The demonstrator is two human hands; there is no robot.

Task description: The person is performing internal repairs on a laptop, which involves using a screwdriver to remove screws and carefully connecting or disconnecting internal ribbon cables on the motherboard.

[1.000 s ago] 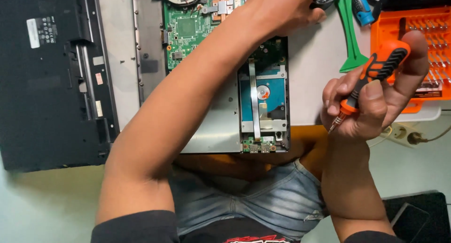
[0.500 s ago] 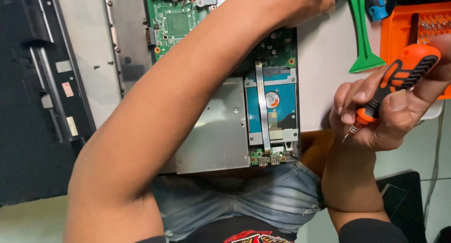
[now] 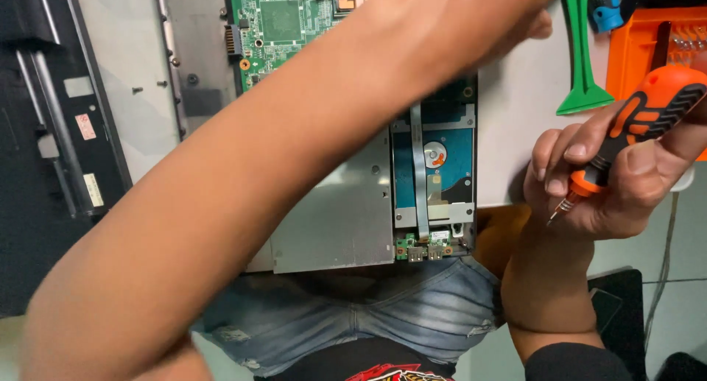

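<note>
The right hand (image 3: pixel 618 175) grips an orange-and-black screwdriver (image 3: pixel 633 134), tip down, just off the open laptop's (image 3: pixel 331 226) right edge. The left hand (image 3: pixel 471 20) reaches up across the green board (image 3: pixel 280 20); its fingers are blurred and cut off, so I cannot tell its grip.

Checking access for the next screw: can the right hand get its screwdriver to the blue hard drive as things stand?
Probably yes. The right hand holds the orange screwdriver just beside the laptop's edge, and the hard drive lies exposed. The left arm crosses only above the drive's top edge, leaving the rest open.
</note>
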